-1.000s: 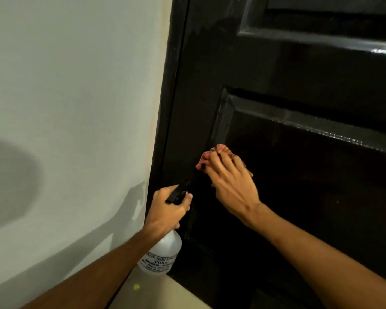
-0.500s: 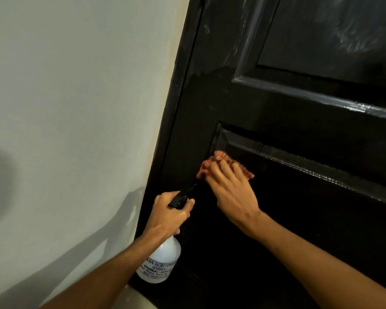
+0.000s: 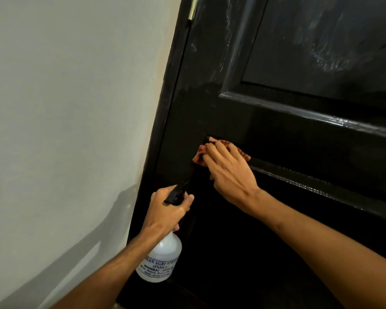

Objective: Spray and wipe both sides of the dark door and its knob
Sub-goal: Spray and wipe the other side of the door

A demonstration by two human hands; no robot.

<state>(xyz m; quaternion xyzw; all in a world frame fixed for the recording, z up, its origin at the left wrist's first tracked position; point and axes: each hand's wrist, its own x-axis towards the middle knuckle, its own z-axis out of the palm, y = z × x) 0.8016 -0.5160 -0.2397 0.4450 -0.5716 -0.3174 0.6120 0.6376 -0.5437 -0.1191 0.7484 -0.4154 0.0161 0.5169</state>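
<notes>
The dark panelled door (image 3: 276, 121) fills the right side of the view, glossy and streaked on its upper panel. My right hand (image 3: 230, 172) presses a reddish cloth (image 3: 200, 155) flat against the top left corner of the lower panel. My left hand (image 3: 168, 210) grips the neck of a clear spray bottle (image 3: 159, 259) with a black trigger head (image 3: 176, 192), held upright just left of and below the cloth, nozzle toward the door. The knob is not in view.
A pale wall (image 3: 71, 121) takes up the left half, meeting the dark door frame (image 3: 165, 103). A hinge (image 3: 193, 8) shows at the top of the frame edge. Shadows of my arms fall on the lower wall.
The view has tilted upward, so more of the upper panel shows. My right hand has slid the cloth up into the lower panel's top left corner. The bottle hand has stayed almost still.
</notes>
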